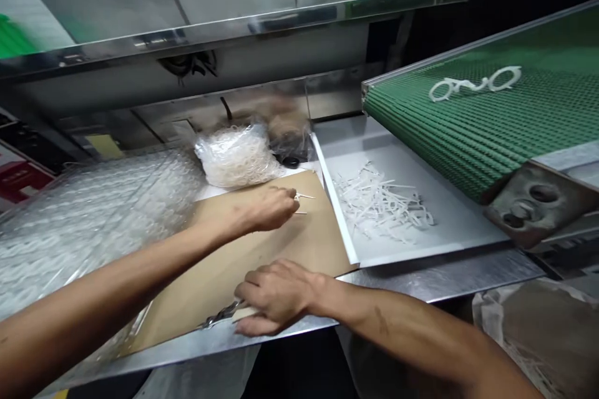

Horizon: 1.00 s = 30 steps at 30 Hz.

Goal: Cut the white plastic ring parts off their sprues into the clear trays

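My left hand [276, 207] is closed over the brown cardboard sheet [210, 280], with thin white plastic pieces [305, 197] sticking out past its fingers. Nearer the table's front edge, my right hand [281, 293] is wrapped around hand pliers [221, 314]; their dark metal jaws point left. Part of a pale handle shows under the fingers, and the rest is hidden by the hand. Right of both hands, a white tray [449, 234] holds a loose heap of small white plastic parts [384, 202].
A green conveyor belt [444, 131] at the right carries a white double-ringed plastic part [477, 84]. Behind the cardboard stands a clear bag of white pieces [238, 156]. Clear packs of white parts [93, 224] fill the left. A lined bin [538, 330] is at lower right.
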{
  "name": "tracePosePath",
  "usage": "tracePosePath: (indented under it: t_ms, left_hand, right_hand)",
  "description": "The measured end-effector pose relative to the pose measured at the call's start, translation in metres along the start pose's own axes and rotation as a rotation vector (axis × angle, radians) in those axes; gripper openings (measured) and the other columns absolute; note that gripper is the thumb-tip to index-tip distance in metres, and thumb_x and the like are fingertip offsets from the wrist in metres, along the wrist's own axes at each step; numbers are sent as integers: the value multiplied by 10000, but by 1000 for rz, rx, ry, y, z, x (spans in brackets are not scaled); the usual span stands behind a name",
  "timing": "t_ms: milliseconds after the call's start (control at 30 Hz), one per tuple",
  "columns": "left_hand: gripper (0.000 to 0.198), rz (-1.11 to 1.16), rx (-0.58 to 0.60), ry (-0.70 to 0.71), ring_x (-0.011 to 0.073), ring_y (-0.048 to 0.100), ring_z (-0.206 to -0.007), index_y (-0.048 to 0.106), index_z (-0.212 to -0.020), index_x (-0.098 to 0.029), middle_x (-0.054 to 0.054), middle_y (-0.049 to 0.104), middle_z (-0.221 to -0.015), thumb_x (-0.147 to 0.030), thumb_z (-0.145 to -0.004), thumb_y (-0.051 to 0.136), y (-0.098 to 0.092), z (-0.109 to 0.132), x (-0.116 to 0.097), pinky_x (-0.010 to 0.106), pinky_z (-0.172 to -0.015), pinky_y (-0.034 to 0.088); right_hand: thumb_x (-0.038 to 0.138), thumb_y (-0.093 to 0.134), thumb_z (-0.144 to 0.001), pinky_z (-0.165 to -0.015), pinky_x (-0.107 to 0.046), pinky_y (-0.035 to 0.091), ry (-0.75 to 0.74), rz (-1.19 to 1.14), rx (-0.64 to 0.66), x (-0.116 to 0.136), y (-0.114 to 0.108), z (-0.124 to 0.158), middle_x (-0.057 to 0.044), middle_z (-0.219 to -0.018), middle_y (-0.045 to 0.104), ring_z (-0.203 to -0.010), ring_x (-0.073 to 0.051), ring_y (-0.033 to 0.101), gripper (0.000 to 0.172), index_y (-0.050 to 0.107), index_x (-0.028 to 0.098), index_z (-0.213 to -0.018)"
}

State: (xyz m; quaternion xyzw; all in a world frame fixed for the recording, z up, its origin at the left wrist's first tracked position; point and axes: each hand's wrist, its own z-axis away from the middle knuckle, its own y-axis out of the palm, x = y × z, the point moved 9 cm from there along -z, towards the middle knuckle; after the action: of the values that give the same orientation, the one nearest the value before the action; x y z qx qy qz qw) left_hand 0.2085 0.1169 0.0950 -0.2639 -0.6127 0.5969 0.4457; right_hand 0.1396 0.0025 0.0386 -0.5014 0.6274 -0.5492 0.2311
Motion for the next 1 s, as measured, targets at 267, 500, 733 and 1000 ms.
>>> tracePosePath:
  t_ms: [267, 500, 733, 1000]
  left_hand:
    - [282, 72, -83, -51, 270, 663, -971, 715, -1056, -136, 158, 666, -1123, -256, -921, 499, -59, -115, -31, 379, -813, 507]
    - [379, 129, 142, -119, 337, 697, -1020, 721, -1105, -94, 227, 707, -1098, -171, -735, 687, -16, -169, -45, 409, -847, 561]
    - [299, 217, 67, -146, 278, 711, -958, 752, -1020, -136, 175, 733, -1042, -117, -740, 649, -21, -167, -41, 351, -827, 554]
    - [183, 327, -618, -250, 213, 624, -899, 720, -917, -173, 86, 683, -1001, -282, -914, 573, -121, -85, 13, 344, -788, 472]
  right_hand:
    - [619, 481, -946, -643, -329, 536, 27, -36, 11, -4, -8, 3, -63, -991, 734, -865, -251, 710, 458, 608, 198, -1071]
    - [608, 491, -945, -711, -304, 541, 42, -92, -21, -10, -12, 3, -65, -1032, 744, -902, -236, 711, 457, 606, 183, -1067]
    - [583, 524, -935, -738, -310, 536, 19, -93, -27, -10, -8, 3, -87, -1106, 737, -948, -250, 708, 456, 587, 188, -1154]
    - [627, 432, -956, -650, -319, 511, 51, 3, -8, -12, -9, 5, -69, -984, 736, -831, -246, 711, 495, 607, 183, -1089]
